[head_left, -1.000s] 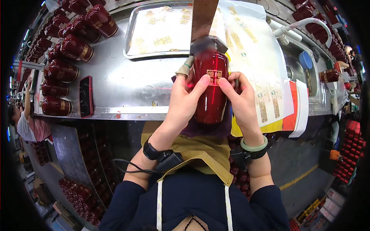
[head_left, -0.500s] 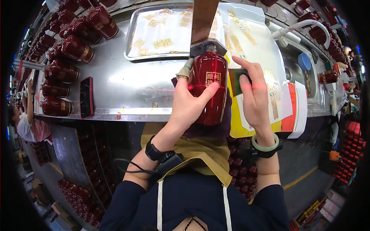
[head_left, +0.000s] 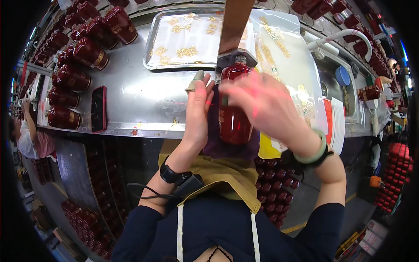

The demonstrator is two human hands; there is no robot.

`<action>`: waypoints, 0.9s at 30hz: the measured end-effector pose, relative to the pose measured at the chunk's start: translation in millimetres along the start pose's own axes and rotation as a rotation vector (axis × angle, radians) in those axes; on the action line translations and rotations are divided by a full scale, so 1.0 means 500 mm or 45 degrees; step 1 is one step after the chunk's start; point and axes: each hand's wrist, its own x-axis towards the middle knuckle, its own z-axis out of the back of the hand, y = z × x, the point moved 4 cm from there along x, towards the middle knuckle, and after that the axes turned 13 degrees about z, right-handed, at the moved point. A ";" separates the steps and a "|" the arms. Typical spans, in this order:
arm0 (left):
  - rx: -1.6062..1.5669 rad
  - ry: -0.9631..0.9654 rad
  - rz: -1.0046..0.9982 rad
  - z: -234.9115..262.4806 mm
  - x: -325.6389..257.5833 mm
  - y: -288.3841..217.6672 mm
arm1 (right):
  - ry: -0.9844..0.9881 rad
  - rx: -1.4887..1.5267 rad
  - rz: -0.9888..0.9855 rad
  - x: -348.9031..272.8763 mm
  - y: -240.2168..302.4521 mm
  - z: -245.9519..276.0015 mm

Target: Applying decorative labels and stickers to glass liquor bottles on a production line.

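A dark red glass bottle point(head_left: 236, 131) with a clear neck lies on a purple cloth point(head_left: 211, 146), its neck end at a dark angled rest point(head_left: 224, 58). My left hand point(head_left: 198, 109) stands open just left of the bottle, fingers up, with pale covers on fingertips. Across the bottle's upper half is my right hand point(head_left: 266, 98), bent at the wrist and smeared by motion. Its fingers are curled over the bottle front, and a greenish-dark sliver of a flat pad point(head_left: 224, 100) shows beneath them. They hide most of the gold label. Red laser lines fall on both hands.
A metal tray point(head_left: 150, 61) with gold label pieces lies behind. Gold label strips point(head_left: 281, 43) rest on a white sheet at right, near a sink point(head_left: 355, 105). Several red bottles point(head_left: 72, 76) and a phone point(head_left: 99, 109) are at left. A brown post point(head_left: 235, 26) rises behind the bottle.
My left hand has let go of the bottle and moved left. My right hand has swung left from beside the bottle to across its front, bringing the dark pad.
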 end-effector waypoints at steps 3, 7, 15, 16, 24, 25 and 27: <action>-0.036 -0.021 -0.037 0.006 0.001 -0.012 | -0.169 -0.231 0.023 0.051 -0.094 0.002; 0.056 -0.125 -0.091 0.042 -0.009 -0.036 | -0.015 -0.152 0.444 0.007 -0.023 -0.017; 0.043 -0.128 -0.052 0.046 -0.017 -0.032 | -0.255 -0.211 0.100 -0.067 -0.107 0.025; 0.039 -0.114 -0.051 0.047 -0.018 -0.028 | -0.254 -0.130 0.191 -0.086 -0.086 0.002; 0.225 -0.075 -0.155 0.017 -0.039 -0.008 | -0.419 -0.287 -0.065 -0.063 -0.109 0.013; 0.265 -0.078 -0.193 0.015 -0.044 -0.009 | -0.271 -0.501 0.049 -0.044 -0.097 0.038; 0.287 -0.090 -0.213 0.015 -0.048 -0.012 | -0.244 -0.085 0.045 -0.005 -0.071 0.033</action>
